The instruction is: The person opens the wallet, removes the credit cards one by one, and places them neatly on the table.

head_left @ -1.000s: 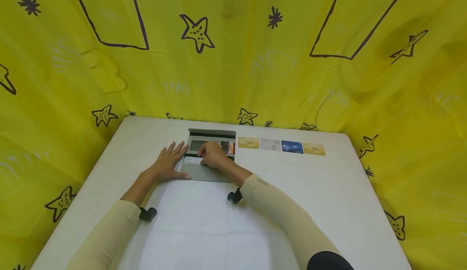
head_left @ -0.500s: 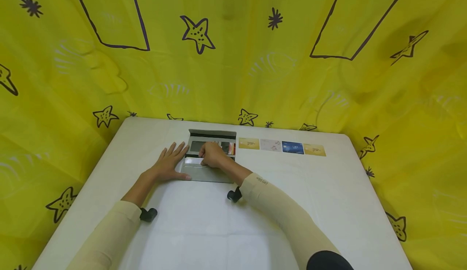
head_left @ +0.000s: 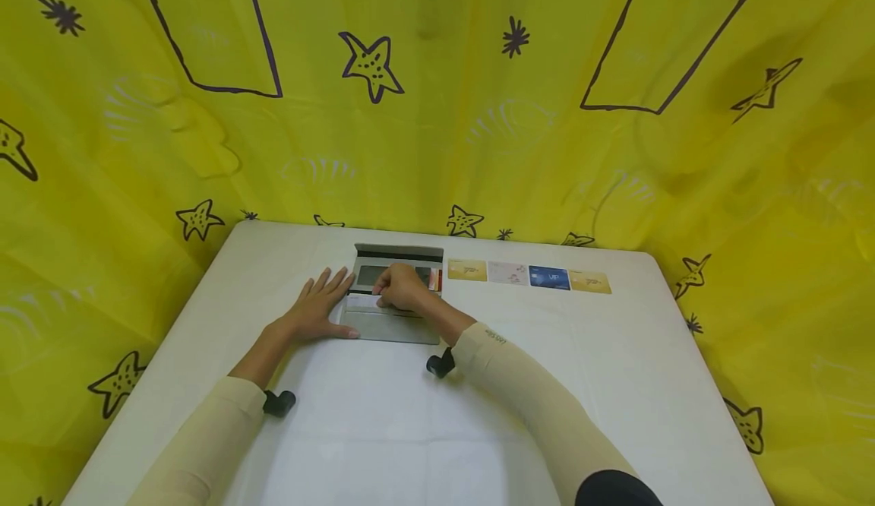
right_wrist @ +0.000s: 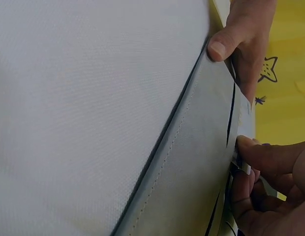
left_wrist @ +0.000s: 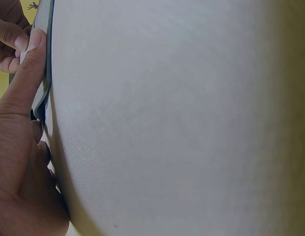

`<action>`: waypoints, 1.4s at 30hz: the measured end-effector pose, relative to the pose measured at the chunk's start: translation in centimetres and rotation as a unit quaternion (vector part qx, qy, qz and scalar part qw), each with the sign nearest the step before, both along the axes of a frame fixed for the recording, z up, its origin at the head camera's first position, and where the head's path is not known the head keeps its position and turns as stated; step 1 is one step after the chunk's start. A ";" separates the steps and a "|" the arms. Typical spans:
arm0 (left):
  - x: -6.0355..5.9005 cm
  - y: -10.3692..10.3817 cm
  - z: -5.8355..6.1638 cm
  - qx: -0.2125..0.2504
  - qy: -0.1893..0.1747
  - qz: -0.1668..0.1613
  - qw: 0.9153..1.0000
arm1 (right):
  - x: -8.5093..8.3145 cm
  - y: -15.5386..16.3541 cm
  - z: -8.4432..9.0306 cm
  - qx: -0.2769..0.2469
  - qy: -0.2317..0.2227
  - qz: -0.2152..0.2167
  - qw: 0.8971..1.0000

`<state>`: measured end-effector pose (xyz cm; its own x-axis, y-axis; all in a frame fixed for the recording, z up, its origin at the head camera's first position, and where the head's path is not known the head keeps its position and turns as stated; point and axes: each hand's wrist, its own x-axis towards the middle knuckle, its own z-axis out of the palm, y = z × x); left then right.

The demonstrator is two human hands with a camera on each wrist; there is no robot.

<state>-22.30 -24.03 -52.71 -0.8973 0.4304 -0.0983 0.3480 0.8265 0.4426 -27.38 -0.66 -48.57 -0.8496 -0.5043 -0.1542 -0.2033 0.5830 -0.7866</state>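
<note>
A grey card wallet (head_left: 390,325) lies open on the white table (head_left: 478,430), with several cards tucked into its far half. My left hand (head_left: 320,305) lies flat with straight fingers at the wallet's left edge, its thumb (right_wrist: 224,45) against the grey cover (right_wrist: 192,162). My right hand (head_left: 402,290) rests on the wallet's middle. Its fingers (right_wrist: 270,162) pinch a white card (head_left: 360,301) at a slot. In the left wrist view only my left hand (left_wrist: 19,147) and the wallet's edge (left_wrist: 44,29) show.
A row of loose cards lies right of the wallet near the table's far edge: gold (head_left: 467,269), pale pink (head_left: 508,272), blue (head_left: 549,277), gold (head_left: 589,281). A yellow curtain (head_left: 437,111) with dark stars surrounds the table.
My right hand has edged slightly farther over the wallet, covering more of the cards tucked in it. The left hand has stayed in place.
</note>
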 end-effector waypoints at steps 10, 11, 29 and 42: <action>-0.1 0.0 0.1 0.000 -0.003 -0.001 1.000 | 0.0 0.3 0.3 0.009 0.010 -0.017 1.000; -0.1 0.0 0.1 0.002 -0.003 -0.002 1.000 | -0.1 0.3 0.4 0.008 0.009 -0.021 1.000; -0.2 0.1 0.0 0.004 0.000 -0.001 1.000 | -1.8 2.0 0.5 -0.093 -0.064 -0.058 0.992; -0.1 0.1 -0.3 -0.008 -0.006 0.006 1.000 | -1.9 3.3 0.8 -0.134 -0.086 -0.077 0.984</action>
